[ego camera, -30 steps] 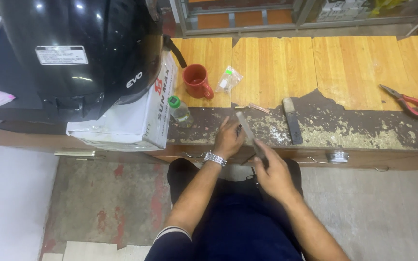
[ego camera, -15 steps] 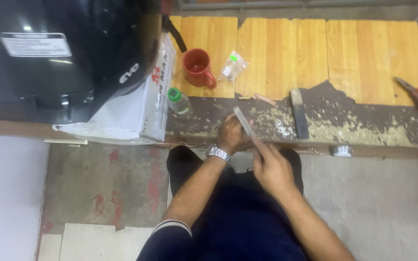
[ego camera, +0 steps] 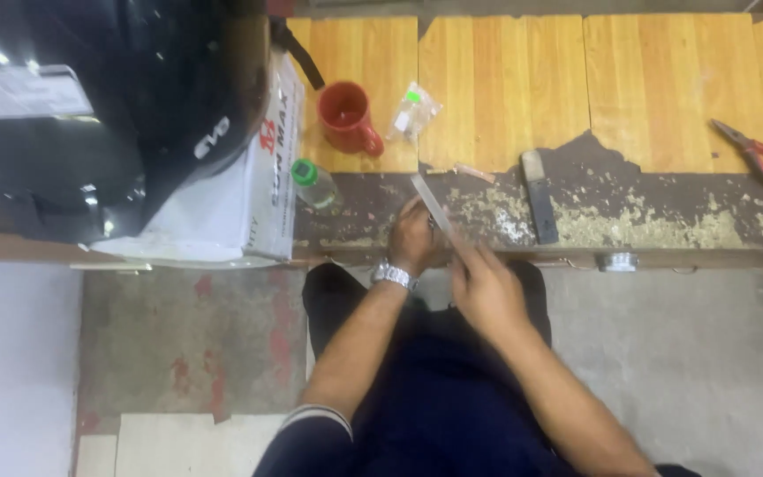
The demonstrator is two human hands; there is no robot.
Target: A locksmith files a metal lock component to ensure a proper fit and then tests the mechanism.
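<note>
My right hand (ego camera: 486, 290) grips the near end of a long flat grey metal file (ego camera: 431, 203) that slants up and left over the worn front strip of the wooden bench (ego camera: 505, 88). My left hand (ego camera: 414, 237), with a silver wristwatch on the wrist, is closed right at the file's middle, at the bench edge. What it pinches under the file is too small to make out. Pale filings and dust cover the dark strip (ego camera: 629, 225) around both hands.
A red mug (ego camera: 346, 117) and a small clear plastic bag (ego camera: 411, 113) sit behind the hands. A green-capped bottle (ego camera: 313, 182) lies by a white box (ego camera: 240, 199) carrying a black helmet (ego camera: 90, 106). A dark flat bar (ego camera: 540, 196) lies right; red-handled pliers (ego camera: 761, 152) far right.
The view has shifted a little and closed in on the bench. Both hands stay at the bench edge on the file, which has slid slightly along its length.
</note>
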